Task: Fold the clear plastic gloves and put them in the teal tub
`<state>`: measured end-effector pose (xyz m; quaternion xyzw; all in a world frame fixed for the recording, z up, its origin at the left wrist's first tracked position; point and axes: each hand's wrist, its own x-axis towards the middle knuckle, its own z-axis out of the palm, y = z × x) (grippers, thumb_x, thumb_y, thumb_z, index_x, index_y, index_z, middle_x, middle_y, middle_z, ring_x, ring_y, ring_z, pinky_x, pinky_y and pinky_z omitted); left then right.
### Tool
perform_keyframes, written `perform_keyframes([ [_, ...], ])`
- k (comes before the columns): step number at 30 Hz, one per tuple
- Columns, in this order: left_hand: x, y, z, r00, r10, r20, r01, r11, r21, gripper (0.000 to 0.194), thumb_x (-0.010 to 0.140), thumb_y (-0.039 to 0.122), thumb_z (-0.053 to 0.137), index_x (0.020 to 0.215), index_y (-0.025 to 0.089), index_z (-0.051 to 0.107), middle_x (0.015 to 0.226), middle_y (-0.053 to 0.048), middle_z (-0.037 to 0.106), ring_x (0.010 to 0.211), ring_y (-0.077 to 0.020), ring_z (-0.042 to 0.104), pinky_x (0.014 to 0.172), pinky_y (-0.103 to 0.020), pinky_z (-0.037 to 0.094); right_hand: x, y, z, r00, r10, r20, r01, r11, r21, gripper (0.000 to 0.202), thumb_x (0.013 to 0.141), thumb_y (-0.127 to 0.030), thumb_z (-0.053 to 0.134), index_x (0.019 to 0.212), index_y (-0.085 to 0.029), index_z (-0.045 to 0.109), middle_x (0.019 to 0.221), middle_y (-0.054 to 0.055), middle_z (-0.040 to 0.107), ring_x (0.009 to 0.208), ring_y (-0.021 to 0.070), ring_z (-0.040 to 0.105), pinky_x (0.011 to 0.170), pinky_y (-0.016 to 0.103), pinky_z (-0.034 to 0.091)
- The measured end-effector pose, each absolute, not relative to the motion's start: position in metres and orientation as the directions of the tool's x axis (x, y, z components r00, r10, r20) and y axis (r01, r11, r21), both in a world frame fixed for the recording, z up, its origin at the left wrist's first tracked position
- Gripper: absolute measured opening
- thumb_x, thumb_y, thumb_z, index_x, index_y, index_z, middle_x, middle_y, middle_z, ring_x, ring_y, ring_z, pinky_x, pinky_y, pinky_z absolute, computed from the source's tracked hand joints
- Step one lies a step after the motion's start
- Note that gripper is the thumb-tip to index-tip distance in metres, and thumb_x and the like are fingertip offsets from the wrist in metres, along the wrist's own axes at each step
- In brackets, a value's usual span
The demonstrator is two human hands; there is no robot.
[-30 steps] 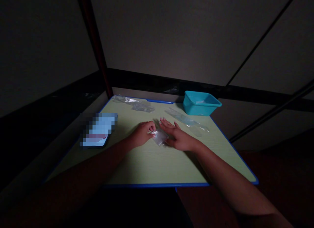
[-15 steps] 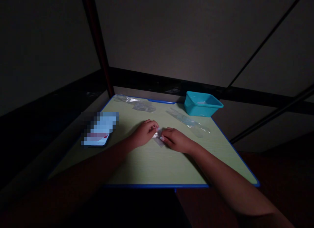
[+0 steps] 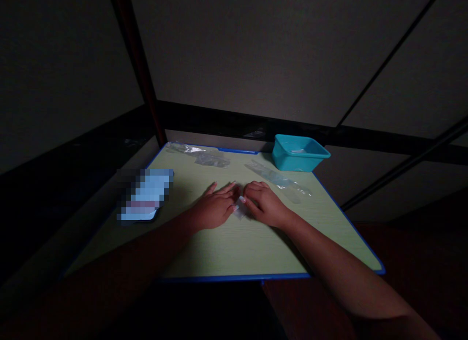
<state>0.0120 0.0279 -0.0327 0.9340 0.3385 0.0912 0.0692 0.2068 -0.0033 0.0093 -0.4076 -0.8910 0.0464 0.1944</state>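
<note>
A small clear plastic bag (image 3: 240,212) lies on the pale table (image 3: 234,252) between my hands, partly hidden by them. My left hand (image 3: 215,206) is spread palm down on the table, its thumb at the bag's left edge. Curled over the bag's right side, my right hand (image 3: 263,203) has its thumb and fingers closed on it. Whether anything is inside the bag, I cannot tell.
At the back right corner stands a turquoise plastic basket (image 3: 300,162). Clear plastic bags (image 3: 212,159) lie at the back left, and more clear bags (image 3: 276,178) near the basket. A phone (image 3: 148,196), its screen blurred, rests at the left edge.
My left hand has opened from a pinch and now lies flat with its fingers spread. My right hand stays at the bag, its fingers slightly shifted.
</note>
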Motion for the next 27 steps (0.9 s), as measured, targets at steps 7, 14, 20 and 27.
perform_keyframes([
  [7,0.009,0.028,-0.029,0.713,0.693,0.106,0.680,-0.720,0.139,0.061,0.090,0.042,0.040,0.143,0.015,0.029,0.153,-0.011,0.019,0.143,-0.0228,0.008,0.112,-0.052,0.016,0.200,-0.019,0.001,-0.620,0.785,0.005,0.766,0.606,-0.215,0.061,0.095,-0.043,0.032,0.147,-0.014,0.018,0.153,0.016,0.020,0.140,0.0241,0.019,0.111,0.052,0.013],
  [14,0.003,0.035,-0.018,0.551,0.819,0.160,0.777,-0.574,0.259,0.056,0.095,0.039,0.020,0.146,0.014,0.022,0.153,-0.010,0.018,0.143,-0.0210,0.009,0.112,-0.053,0.014,0.199,-0.019,-0.003,-0.602,0.773,-0.200,0.798,0.574,-0.184,0.070,0.094,-0.050,0.030,0.149,-0.013,0.007,0.154,0.014,0.007,0.142,0.0237,0.007,0.112,0.053,0.008],
  [20,0.002,0.040,-0.014,0.463,0.846,0.263,0.721,-0.532,0.443,0.056,0.096,0.037,0.009,0.145,0.014,0.025,0.153,-0.009,0.023,0.142,-0.0204,0.012,0.111,-0.051,0.018,0.197,-0.015,0.005,-0.593,0.804,-0.035,0.799,0.583,-0.147,0.060,0.096,-0.045,0.026,0.149,-0.025,0.005,0.155,0.007,0.005,0.142,0.0229,0.008,0.110,0.058,0.003],
  [27,0.002,0.053,-0.024,0.427,0.838,0.340,0.660,-0.546,0.516,0.060,0.097,0.042,0.005,0.143,0.013,0.030,0.151,-0.010,0.028,0.142,-0.0191,0.016,0.113,-0.044,0.019,0.185,-0.010,-0.007,-0.649,0.758,-0.068,0.756,0.633,-0.167,0.064,0.096,-0.051,0.024,0.149,-0.022,0.006,0.155,0.008,0.011,0.142,0.0227,0.010,0.110,0.059,0.005],
])
